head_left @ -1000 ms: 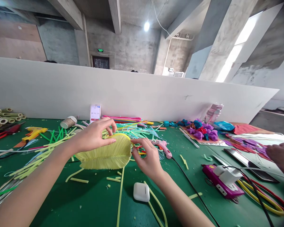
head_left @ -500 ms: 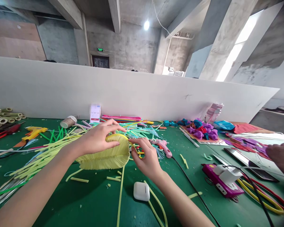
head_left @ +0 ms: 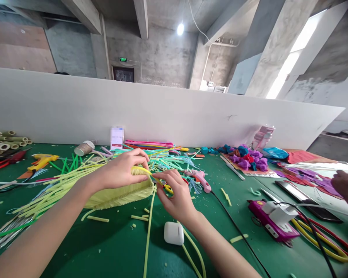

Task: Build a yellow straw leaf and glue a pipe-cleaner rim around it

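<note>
As left hand (head_left: 120, 172), right hand (head_left: 175, 195) pinch leaf (head_left: 118, 197) rim, case (head_left: 173, 233) nearside

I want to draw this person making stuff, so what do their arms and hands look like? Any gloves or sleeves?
No gloves and no sleeves in view: the left hand and right hand are bare, and so are the left forearm and right forearm, down to the picture's edge. I see no watch, bracelet or ring.

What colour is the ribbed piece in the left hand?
The ribbed piece is pale yellow, best seen in the head view.
</note>
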Available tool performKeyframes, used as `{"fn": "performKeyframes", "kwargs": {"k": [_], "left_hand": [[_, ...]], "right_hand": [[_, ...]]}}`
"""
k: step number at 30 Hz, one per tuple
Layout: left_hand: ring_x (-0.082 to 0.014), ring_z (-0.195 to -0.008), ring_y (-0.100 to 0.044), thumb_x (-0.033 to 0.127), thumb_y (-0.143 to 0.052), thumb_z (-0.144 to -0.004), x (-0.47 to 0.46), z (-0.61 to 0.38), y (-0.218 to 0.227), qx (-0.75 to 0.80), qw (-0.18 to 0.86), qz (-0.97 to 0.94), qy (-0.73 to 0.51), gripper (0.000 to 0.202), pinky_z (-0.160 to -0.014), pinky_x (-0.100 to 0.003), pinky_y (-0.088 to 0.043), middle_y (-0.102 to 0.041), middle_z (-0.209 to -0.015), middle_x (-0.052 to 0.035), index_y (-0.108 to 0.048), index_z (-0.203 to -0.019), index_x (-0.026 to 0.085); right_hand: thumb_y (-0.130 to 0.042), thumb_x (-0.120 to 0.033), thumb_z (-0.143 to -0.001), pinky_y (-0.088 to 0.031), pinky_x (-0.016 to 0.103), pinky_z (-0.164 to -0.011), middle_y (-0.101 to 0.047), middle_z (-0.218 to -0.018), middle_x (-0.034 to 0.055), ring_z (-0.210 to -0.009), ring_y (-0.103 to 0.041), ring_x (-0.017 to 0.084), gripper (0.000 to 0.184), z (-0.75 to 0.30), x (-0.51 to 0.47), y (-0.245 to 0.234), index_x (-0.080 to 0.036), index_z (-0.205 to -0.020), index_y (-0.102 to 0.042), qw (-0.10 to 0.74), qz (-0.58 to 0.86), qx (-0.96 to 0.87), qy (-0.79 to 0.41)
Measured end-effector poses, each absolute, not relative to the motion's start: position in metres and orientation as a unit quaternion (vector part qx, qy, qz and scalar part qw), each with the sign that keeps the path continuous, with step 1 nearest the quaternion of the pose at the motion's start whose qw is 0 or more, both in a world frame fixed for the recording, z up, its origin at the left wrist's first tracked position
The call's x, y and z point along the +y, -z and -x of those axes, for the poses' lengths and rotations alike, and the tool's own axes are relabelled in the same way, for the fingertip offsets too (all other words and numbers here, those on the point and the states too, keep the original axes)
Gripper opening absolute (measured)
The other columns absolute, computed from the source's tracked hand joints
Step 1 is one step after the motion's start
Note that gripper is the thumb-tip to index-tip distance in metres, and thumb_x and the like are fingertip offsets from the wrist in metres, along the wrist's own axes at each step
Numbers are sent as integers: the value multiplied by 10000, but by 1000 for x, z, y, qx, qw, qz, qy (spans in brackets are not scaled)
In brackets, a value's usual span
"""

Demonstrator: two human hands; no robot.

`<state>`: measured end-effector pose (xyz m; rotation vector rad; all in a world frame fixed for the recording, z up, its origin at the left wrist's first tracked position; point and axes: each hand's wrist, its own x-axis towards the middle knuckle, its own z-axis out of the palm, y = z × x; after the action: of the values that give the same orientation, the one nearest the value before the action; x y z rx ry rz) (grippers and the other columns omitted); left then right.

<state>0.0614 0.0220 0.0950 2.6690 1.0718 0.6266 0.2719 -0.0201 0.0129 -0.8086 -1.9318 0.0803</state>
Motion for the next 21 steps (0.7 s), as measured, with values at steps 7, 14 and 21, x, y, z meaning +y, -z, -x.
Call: {"fn": "performKeyframes", "kwargs": {"k": [7,14,21], "left_hand": [[-280,-1032,-630,498,-651,-811,27,-54,-93,381,76,-900,-197,281,-912,-416,-486,-592,-1229,-62,-686,-935,249],[-263,-1010,-641,474,-617,-843,23,-56,-97,372,88,-899,-214,260,-923,-404,-489,-614,-1203,-59,-716,-866,234],[-260,-1053,-620,509,-659,-831,16,-50,-110,369,110,-880,-277,275,-976,-426,-465,-617,-1215,-45,-707,-854,240]], "right_hand": [[-518,-120,-889,-504,367,-820,-668,-983,44,-950,-586,210,301,-273,-17,-12,-268,-1128,-627,508,341,-791,-27],[-533,-132,-888,-508,385,-852,-665,-1024,47,-976,-591,210,296,-275,-17,-13,-268,-1133,-627,511,345,-787,-21],[-587,-201,-884,-491,415,-939,-589,-1238,79,-1158,-550,238,385,-281,-23,-33,-282,-1258,-555,568,358,-740,-36]]}}
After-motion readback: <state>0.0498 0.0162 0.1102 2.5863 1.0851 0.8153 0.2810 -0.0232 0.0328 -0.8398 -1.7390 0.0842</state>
